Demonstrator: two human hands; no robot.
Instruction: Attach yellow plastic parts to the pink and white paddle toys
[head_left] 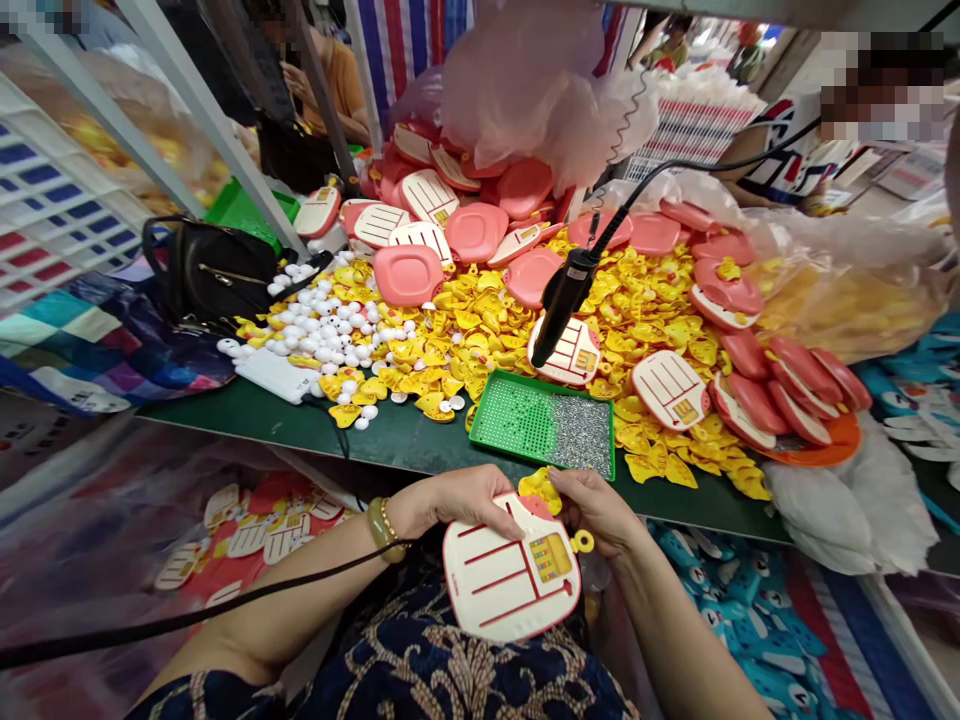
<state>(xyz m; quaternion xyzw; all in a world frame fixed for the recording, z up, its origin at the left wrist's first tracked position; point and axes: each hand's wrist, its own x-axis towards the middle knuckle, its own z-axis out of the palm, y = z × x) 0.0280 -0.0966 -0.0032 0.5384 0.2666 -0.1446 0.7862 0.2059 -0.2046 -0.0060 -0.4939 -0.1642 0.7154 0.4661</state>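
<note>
My left hand (450, 503) grips the top left edge of a white plastic toy panel with red ribs (510, 582), held over my lap at the table's front edge. My right hand (596, 510) pinches a small yellow plastic piece (541, 488) against the panel's top right corner. A yellow ring-shaped part (583, 543) sticks out at the panel's right side. A hanging black electric screwdriver (564, 297) dangles above the table, apart from both hands.
A green tray of small screws (551, 422) lies just beyond my hands. Behind it are heaps of yellow pieces (480, 330), white balls (319, 325), pink shells (757, 390) and white panels. A black bag (214, 270) sits far left. Other people sit beyond the table.
</note>
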